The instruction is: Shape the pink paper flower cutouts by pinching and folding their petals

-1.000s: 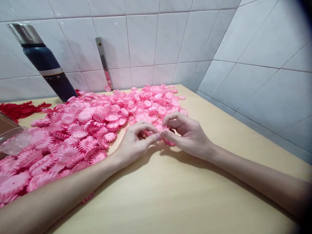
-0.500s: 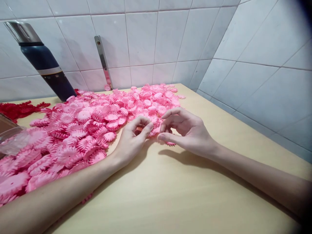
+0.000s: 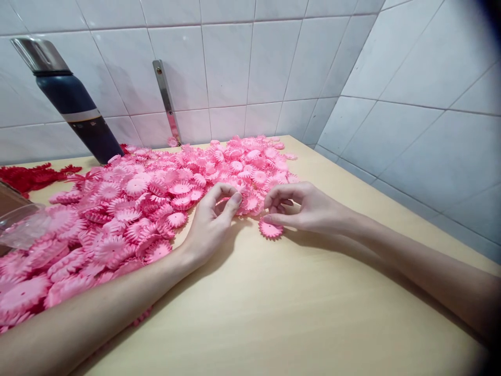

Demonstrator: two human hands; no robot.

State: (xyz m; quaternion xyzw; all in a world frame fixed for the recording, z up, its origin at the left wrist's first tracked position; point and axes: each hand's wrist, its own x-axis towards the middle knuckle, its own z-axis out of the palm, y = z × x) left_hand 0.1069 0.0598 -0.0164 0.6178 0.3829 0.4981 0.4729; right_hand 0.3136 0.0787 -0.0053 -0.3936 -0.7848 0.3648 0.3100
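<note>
My left hand (image 3: 213,222) is closed, its thumb and forefinger pressed together at the near edge of the pile of pink scalloped fabric discs (image 3: 136,185). What that pinch holds, if anything, is too small to make out. To its right, my right hand (image 3: 299,206) has its fingers curled and its thumb close to the forefinger. A single pink scalloped disc (image 3: 271,230) lies just under this thumb, partly covered by it. Whether the right fingertips grip anything is not clear.
A dark blue bottle with a steel cap (image 3: 80,104) stands at the back left. Red fabric pieces (image 3: 33,176) and a clear plastic bag (image 3: 23,227) lie at the left. A metal strip (image 3: 165,94) is fixed to the tiled wall behind the table (image 3: 274,313).
My right hand has lowered slightly and its thumb and fingers have drawn closer together. The single pink disc shows more fully now. My left hand has shifted slightly left, still pinched.
</note>
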